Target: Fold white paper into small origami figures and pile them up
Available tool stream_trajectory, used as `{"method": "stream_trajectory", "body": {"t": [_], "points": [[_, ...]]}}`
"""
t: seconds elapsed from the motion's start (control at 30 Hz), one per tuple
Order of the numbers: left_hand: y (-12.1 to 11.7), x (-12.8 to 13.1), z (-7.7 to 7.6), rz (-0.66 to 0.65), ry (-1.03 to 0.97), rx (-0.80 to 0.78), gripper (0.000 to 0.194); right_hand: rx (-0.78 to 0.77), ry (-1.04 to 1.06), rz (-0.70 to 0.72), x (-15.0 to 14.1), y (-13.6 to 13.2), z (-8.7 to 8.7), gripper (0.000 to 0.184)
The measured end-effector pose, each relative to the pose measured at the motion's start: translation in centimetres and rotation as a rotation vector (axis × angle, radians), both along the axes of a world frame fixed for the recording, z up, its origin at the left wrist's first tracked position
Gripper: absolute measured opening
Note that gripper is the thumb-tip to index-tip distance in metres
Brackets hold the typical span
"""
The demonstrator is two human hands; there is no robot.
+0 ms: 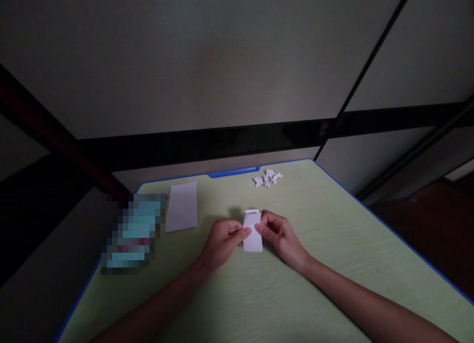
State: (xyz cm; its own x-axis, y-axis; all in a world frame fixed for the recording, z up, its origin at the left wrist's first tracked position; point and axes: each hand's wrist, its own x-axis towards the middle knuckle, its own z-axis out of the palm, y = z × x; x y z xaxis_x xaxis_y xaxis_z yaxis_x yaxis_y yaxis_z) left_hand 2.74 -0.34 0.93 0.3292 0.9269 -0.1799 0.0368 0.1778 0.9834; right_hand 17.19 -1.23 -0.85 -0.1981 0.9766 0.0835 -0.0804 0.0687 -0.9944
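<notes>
A small folded piece of white paper (252, 242) is held upright between my two hands above the table. My left hand (224, 239) pinches its left edge, thumb on the near face and fingers behind. On the opposite edge, my right hand (279, 234) grips the same way, with its thumb close to the left one. The paper's top edge shows a folded layer with a narrow gap. Beyond my hands lie several small folded paper pieces (267, 178) in a loose cluster.
The pale green table (333, 244) has a blue rim and a blue handle-like strip (235, 172) at its far edge. A stack of white paper (182, 207) lies at the left, beside a pixelated blue item (137, 229). Light panels (207, 61) stand behind the table.
</notes>
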Motion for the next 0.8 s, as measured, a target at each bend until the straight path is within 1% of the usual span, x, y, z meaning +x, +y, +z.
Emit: {"method": "stream_trajectory", "body": {"t": [0.07, 0.17, 0.27, 0.4, 0.47, 0.6, 0.7, 0.8], "points": [[-0.05, 0.02, 0.09, 0.020, -0.001, -0.003, 0.026, 0.005, -0.014, 0.002, -0.05, -0.05, 0.08, 0.028], [-0.01, -0.02, 0.07, 0.006, -0.012, -0.023, 0.024, 0.007, -0.016, 0.010, -0.07, -0.05, 0.09, 0.028], [0.13, -0.05, -0.05, 0.015, -0.020, -0.008, 0.024, 0.017, -0.025, 0.030, -0.10, -0.02, 0.06, 0.028], [0.16, -0.07, -0.21, 0.065, -0.032, -0.006, 0.027, 0.038, -0.065, 0.045, -0.15, -0.01, 0.12, 0.028], [0.12, -0.08, -0.26, 0.079, -0.042, -0.027, 0.026, 0.039, -0.079, 0.049, -0.16, -0.01, 0.13, 0.028], [0.16, -0.08, -0.24, 0.050, -0.094, -0.083, 0.021, 0.023, -0.078, 0.053, -0.13, -0.03, -0.01, 0.028], [0.31, -0.14, -0.22, 0.066, -0.124, -0.061, 0.019, 0.016, -0.076, 0.057, -0.14, -0.08, -0.04, 0.026], [0.39, -0.26, -0.26, 0.111, -0.103, -0.034, 0.024, 0.020, -0.087, 0.067, -0.18, -0.15, 0.10, 0.026]]}}
